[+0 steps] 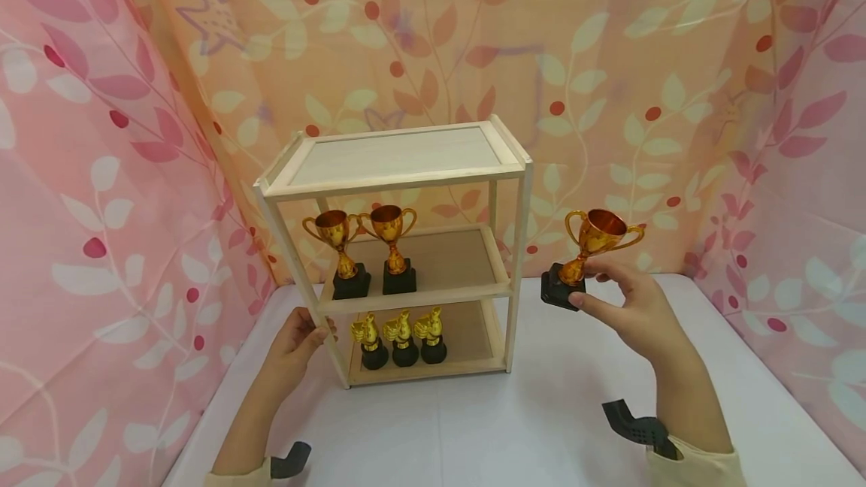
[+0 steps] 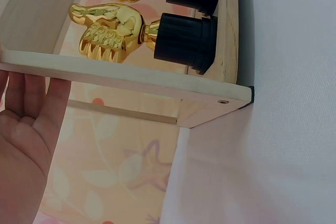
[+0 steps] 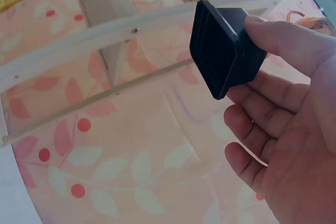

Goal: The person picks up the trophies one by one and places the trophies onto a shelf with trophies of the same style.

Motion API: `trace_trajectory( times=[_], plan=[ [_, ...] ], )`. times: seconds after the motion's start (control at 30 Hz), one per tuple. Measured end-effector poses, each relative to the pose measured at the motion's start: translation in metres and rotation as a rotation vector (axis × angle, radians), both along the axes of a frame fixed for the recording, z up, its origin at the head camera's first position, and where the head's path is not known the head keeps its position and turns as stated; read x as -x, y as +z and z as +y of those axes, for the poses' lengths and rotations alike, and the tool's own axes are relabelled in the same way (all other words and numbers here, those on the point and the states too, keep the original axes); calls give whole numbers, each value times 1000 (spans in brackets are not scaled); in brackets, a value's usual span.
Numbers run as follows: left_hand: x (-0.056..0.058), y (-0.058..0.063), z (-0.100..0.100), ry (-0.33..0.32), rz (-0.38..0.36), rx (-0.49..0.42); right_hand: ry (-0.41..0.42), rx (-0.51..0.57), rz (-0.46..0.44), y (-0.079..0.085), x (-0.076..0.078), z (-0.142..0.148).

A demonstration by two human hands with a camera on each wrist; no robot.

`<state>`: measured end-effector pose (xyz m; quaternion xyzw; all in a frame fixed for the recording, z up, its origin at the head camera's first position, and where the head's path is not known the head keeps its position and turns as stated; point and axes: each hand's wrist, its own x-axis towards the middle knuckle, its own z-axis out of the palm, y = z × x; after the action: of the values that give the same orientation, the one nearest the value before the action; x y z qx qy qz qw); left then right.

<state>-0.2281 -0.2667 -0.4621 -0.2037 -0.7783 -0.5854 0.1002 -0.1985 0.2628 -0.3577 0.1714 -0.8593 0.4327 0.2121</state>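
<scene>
My right hand (image 1: 632,307) pinches a gold trophy cup (image 1: 598,235) by its black base, tilted, in the air right of the shelf rack. In the right wrist view the hollow underside of the black base (image 3: 215,51) faces the camera, with the thumb on one side and fingers on the other. My left hand (image 1: 294,344) grips the left front post of the white wooden shelf rack (image 1: 399,188) low down. The left wrist view shows its fingers (image 2: 34,95) passing behind the post (image 2: 131,77).
Two similar trophy cups (image 1: 389,228) stand at the left of the middle shelf. Three gold thumbs-up trophies (image 1: 401,333) with round black bases stand on the bottom shelf. The rack stands on a white-covered table (image 1: 473,427), with patterned curtains (image 1: 609,58) behind and beside it.
</scene>
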Motion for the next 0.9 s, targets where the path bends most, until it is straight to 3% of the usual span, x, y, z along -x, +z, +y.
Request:
trace_trajectory(
  times=[0.43, 0.9],
  plan=[
    [-1, 0, 0, -19, 4, -26, 35, -64, 62, 7, -12, -21],
    [1, 0, 0, -43, 13, -47, 162, -52, 129, 4, -14, -46]
  ],
)
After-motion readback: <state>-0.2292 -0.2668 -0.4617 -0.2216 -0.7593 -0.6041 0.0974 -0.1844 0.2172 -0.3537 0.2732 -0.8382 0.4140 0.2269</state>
